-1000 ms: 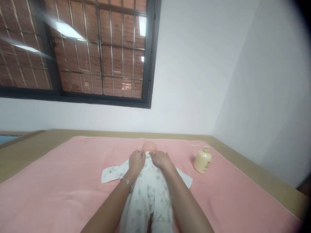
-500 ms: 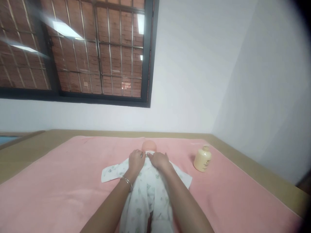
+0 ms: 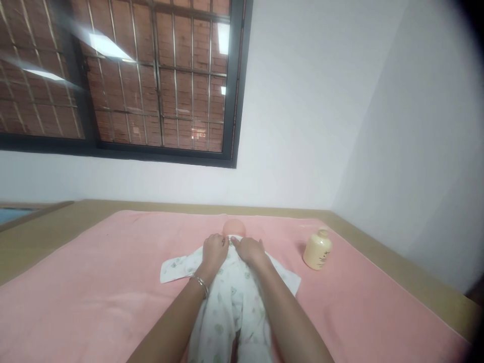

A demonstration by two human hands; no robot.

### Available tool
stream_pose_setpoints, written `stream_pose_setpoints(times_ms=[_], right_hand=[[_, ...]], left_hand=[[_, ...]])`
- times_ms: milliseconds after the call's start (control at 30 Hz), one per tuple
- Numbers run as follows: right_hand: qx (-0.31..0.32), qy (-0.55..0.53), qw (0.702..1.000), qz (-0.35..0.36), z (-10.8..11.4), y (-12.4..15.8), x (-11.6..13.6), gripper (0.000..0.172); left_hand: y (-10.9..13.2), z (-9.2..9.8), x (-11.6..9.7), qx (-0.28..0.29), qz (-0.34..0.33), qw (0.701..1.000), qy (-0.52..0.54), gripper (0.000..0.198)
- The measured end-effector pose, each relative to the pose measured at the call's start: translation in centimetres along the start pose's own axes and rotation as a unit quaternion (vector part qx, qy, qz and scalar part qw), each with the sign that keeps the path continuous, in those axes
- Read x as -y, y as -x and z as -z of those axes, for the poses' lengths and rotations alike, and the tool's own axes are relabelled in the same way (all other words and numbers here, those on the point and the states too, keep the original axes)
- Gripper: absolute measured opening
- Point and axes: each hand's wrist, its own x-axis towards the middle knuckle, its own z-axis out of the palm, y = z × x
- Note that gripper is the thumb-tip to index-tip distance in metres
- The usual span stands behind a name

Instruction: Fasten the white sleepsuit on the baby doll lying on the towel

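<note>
A baby doll (image 3: 234,227) lies on its back at the middle of the pink cloth, its rounded head at the far end. It wears white baby clothes (image 3: 221,302) with a small green print, sleeves spread to both sides and legs toward me. At the neckline, my left hand (image 3: 215,251), with a ring and a bangle, has its fingers closed on the collar's left side. My right hand (image 3: 250,250) pinches the collar opposite, thumb pointing inward. The fastening between my fingers is too small to make out.
A cream bottle (image 3: 317,250) with dark lettering stands right of the doll. The pink cloth (image 3: 94,262) covers a tan surface (image 3: 381,247) with walls behind and to the right. A barred window (image 3: 159,80) is above.
The view has shifted slightly, so everything sits a little further right. Both hands stay at the collar with almost no movement.
</note>
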Motion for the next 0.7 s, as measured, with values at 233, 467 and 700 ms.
stream_pose_setpoints(times_ms=[233,467,700], right_hand=[[-0.002,-0.024,0.999,0.047,1.0,1.0,-0.1,0.08],[-0.006,-0.029,0.999,0.011,0.4,0.2,-0.3,0.077],[-0.005,-0.037,0.998,0.056,1.4,1.1,-0.2,0.084]], left_hand=[[-0.1,0.1,0.1,0.063,0.032,0.997,0.021,0.046],[0.0,0.0,0.0,0.016,-0.015,1.0,0.011,0.042],[-0.3,-0.4,0.5,0.076,0.023,0.996,0.045,0.046]])
